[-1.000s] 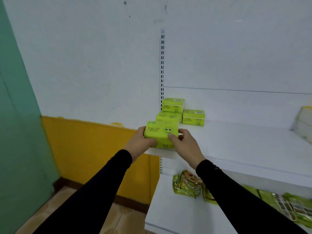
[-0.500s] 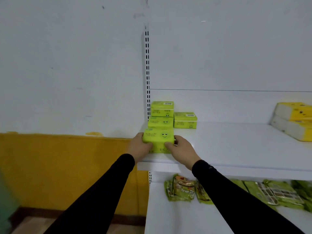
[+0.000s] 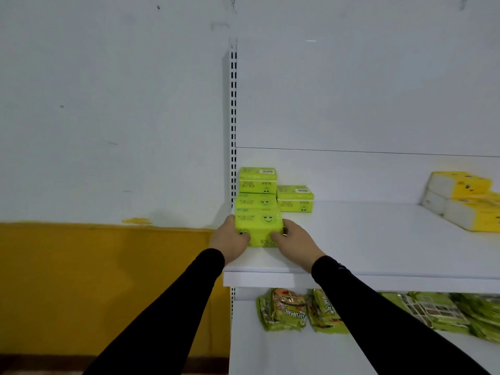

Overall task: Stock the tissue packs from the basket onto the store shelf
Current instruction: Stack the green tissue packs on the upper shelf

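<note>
Lime-green plastic-wrapped tissue pack with a smiley face [image 3: 258, 226]: sat at the front left corner of the white metal store shelf [image 3: 365, 239], clasped from both sides. Left hand [image 3: 230, 240] curled round its left end, thumb on the front face. Right hand [image 3: 293, 243] wrapped round its right end, thumb likewise on the front. Directly behind, touching: a second green tissue pack [image 3: 255, 201], then a taller stack of green packs [image 3: 257, 180] against the back panel. Just right of that stack, a single green pack with a barcode label [image 3: 295, 198]. Far right on the same shelf, yellow-and-white tissue packs [image 3: 465, 204], stacked. On the lower shelf, green snack packets [image 3: 286, 312].
</note>
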